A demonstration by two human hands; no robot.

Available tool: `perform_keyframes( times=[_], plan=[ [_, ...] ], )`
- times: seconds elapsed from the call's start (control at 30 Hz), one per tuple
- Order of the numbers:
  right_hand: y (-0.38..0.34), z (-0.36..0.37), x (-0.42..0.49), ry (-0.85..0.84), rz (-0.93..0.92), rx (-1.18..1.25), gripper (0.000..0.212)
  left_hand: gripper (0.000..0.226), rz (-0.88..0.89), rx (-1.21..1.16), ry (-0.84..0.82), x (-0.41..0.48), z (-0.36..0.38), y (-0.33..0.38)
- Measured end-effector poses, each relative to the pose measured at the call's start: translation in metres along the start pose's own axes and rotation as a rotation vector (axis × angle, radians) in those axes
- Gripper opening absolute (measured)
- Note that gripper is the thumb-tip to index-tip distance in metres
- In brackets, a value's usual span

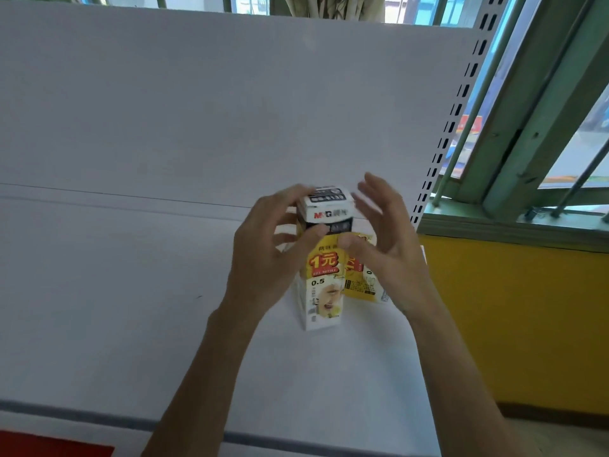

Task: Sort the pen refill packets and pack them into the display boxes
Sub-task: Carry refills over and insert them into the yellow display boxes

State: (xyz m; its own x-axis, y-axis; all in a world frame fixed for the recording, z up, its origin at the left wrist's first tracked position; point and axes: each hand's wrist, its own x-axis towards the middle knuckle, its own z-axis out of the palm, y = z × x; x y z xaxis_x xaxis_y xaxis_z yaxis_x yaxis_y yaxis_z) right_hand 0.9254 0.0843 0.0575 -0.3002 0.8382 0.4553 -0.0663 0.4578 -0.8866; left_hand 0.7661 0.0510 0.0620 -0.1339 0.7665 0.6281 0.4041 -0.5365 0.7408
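Left hand (263,255) grips the cap of the upright display box (324,291) at frame centre on the white shelf (131,291); right hand (385,245) is spread, thumb touching its front. Box: black-and-white cap, yellow "1元" panel, "0.5" below. A second yellow box (362,286) stands just behind, to the right.

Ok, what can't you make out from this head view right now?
Head view only:
- Inside of front display box: top looks shut, left hand over it.
- Second yellow box: mostly behind right hand.
- Fine print under 0.5: too small, blurred.
- Red patch: cut by bottom-left edge.
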Motion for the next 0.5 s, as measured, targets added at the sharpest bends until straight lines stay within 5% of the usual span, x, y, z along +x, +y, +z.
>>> perform_keyframes(
  times=[0.1, 0.17, 0.3, 0.43, 0.5],
  plan=[
    [0.021, 0.002, -0.017, -0.119, 0.146, -0.368, 0.094, 0.025, -0.227, -0.179, 0.251, -0.010, 0.007, -0.006],
    [0.030, 0.000, -0.022, -0.146, 0.085, -0.631, 0.088, 0.020, -0.438, -0.262, 0.298, -0.017, 0.009, -0.017],
    [0.028, -0.012, -0.021, -0.329, 0.137, -0.923, 0.072, 0.027, -0.599, 0.330, 0.083, -0.032, 0.001, -0.042],
    [0.024, -0.022, -0.012, -0.218, 0.221, -0.753, 0.053, 0.022, -0.643, 0.302, -0.115, -0.040, -0.001, -0.044],
    [0.030, -0.030, -0.004, -0.176, 0.243, -0.874, 0.052, 0.020, -0.659, 0.356, -0.182, -0.038, -0.001, -0.041]
  ],
)
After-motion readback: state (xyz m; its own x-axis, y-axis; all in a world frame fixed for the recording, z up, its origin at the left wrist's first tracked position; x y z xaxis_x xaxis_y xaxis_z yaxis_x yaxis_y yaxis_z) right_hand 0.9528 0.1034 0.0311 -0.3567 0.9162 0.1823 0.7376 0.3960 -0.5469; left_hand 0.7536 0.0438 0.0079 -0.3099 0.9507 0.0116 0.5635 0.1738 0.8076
